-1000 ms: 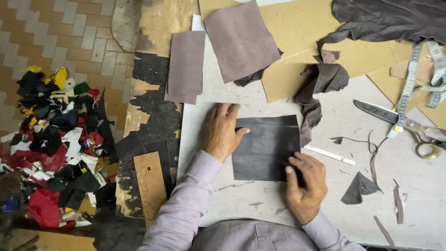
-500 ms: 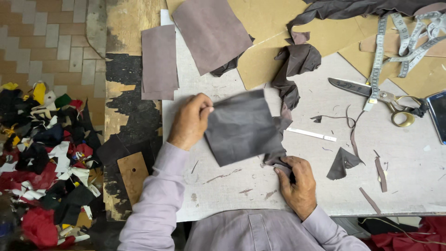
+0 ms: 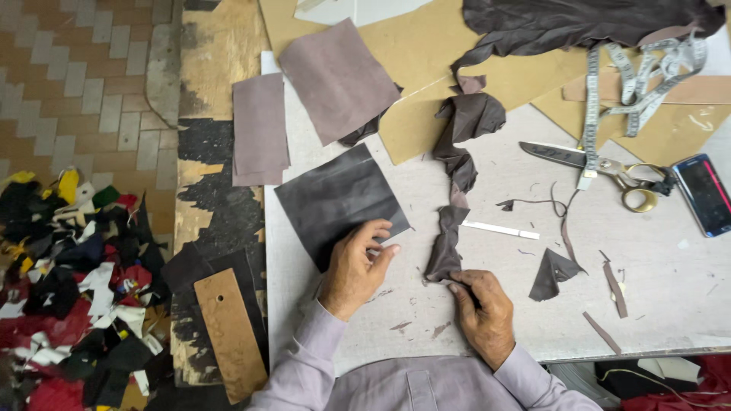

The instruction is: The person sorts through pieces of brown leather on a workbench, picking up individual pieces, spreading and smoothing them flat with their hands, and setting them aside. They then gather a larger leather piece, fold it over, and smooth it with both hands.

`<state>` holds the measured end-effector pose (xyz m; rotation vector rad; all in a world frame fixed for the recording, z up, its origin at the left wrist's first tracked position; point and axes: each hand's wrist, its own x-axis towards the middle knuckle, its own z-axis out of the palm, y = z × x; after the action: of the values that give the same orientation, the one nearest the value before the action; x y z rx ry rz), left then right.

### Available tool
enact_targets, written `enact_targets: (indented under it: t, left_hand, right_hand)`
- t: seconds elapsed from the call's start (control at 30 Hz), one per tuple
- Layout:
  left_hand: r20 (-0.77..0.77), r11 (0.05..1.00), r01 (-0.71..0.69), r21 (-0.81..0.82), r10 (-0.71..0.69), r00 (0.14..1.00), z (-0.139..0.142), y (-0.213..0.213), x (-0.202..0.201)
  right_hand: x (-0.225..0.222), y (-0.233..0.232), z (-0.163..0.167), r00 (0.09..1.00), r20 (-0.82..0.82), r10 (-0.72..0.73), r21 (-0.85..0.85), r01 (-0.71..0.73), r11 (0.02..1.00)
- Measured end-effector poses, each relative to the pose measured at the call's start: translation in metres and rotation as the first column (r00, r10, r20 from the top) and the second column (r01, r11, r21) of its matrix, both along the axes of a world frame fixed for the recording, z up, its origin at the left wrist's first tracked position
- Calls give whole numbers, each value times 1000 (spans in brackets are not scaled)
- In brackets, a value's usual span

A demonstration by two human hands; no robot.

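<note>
A dark grey rectangular leather piece lies tilted on the pale worktable. My left hand rests on its near corner, fingers pressing the edge. My right hand pinches the lower end of a long, crumpled dark brown leather strip that trails up the table towards a big dark hide at the top.
Two mauve leather rectangles lie beyond the dark piece. Scissors, a measuring tape, a phone, a white chalk stick and offcuts sit to the right. Coloured scraps cover the floor at left.
The dark piece was slid up and to the left and turned. My right hand let go of it and took the end of the brown strip. The view shifted.
</note>
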<state>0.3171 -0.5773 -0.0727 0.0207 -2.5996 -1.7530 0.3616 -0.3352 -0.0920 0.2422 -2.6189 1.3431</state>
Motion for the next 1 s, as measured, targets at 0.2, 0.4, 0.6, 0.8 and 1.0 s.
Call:
enact_targets:
  t: [0.2,0.4,0.6,0.8,1.0]
  left_hand:
    - [170,966,39,257,-85,982,2,45,-25]
    - [241,994,14,-113,13,970,10,92,-57]
    - [-63,936,-24,-350,2,998,3,143,-41]
    - [-148,950,-124,-287,83,985,2,183,-13]
    - [-188,905,-140,-401,69,980,1,206,-4]
  right_hand:
    - [18,11,42,709,242,662,-316,-587,745]
    - [22,30,71,473,424,772,-318,-720,616]
    - [-28,83,63,899,125,420,-55,-417,907]
    - [-166,132,65,993,48,106,-133,-99,986]
    - [-222,107,70,961,-10,278,239,-267,933]
